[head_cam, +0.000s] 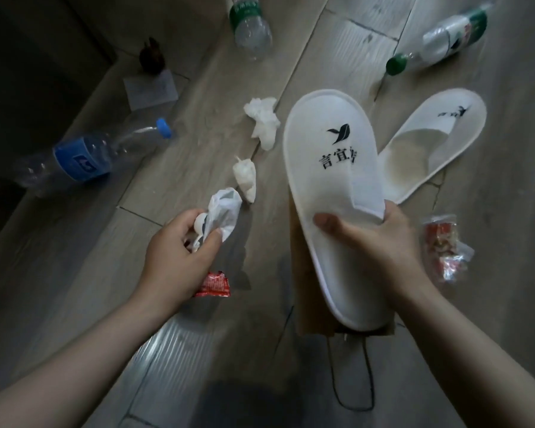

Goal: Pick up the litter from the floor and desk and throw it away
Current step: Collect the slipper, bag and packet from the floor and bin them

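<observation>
My right hand (pixel 374 242) grips a white disposable slipper (pixel 328 168) by its middle, thumb on the sole side, above a brown paper bag (pixel 303 273). My left hand (pixel 179 251) pinches a crumpled white plastic wrapper (pixel 224 211) and also holds a red snack wrapper (pixel 213 284) beneath the palm. A second white slipper (pixel 430 143) lies on the floor to the right. Two crumpled tissues (pixel 263 120) (pixel 245 177) lie between my hands and the far bottles.
On the wooden floor lie a blue-labelled bottle (pixel 81 159) at left, two green-labelled bottles (pixel 249 26) (pixel 439 38) at the top, a paper card (pixel 150 88) with a dark brown object (pixel 151 57), and a clear red-printed wrapper (pixel 445 248) at right.
</observation>
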`<move>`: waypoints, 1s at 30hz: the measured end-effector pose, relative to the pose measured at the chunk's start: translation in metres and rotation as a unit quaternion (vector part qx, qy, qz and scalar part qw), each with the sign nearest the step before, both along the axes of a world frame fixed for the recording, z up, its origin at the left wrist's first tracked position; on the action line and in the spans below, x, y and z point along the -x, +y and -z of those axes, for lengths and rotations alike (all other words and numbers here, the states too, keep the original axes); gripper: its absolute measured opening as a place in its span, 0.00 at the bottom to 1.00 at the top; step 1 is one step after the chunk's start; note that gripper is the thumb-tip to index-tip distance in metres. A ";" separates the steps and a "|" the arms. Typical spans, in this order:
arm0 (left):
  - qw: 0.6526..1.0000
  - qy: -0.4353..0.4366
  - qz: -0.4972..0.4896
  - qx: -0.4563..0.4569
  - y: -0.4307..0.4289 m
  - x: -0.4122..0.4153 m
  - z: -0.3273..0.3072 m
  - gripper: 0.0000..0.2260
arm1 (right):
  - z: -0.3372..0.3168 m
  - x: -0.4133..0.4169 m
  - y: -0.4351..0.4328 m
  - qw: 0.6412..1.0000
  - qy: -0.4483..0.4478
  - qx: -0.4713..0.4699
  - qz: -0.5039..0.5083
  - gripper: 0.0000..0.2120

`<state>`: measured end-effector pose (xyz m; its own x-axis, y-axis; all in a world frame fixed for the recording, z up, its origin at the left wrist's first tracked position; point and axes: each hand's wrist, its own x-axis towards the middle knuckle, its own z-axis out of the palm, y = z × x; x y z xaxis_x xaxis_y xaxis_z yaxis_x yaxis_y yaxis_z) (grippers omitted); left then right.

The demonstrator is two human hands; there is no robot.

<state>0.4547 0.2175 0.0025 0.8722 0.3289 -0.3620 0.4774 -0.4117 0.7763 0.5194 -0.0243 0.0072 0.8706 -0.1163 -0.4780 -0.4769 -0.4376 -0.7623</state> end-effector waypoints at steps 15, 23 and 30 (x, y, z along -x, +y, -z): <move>1.000 0.022 -0.010 0.005 -0.027 0.049 -0.090 0.09 | -0.078 0.088 -0.006 0.991 0.070 0.043 0.106 0.31; 1.000 0.000 0.005 -0.011 -0.025 0.021 -0.272 0.03 | -0.271 0.058 -0.015 0.992 0.038 0.035 0.119 0.28; 0.996 -0.054 0.072 -0.015 -0.037 -0.020 -0.472 0.04 | -0.480 0.015 -0.028 0.989 -0.022 0.026 0.147 0.26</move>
<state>0.4748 0.1810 0.4744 0.9446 0.2060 -0.2557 0.3259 -0.4932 0.8066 0.5046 -0.0519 0.4876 0.8158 -0.3904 -0.4267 -0.5558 -0.3251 -0.7651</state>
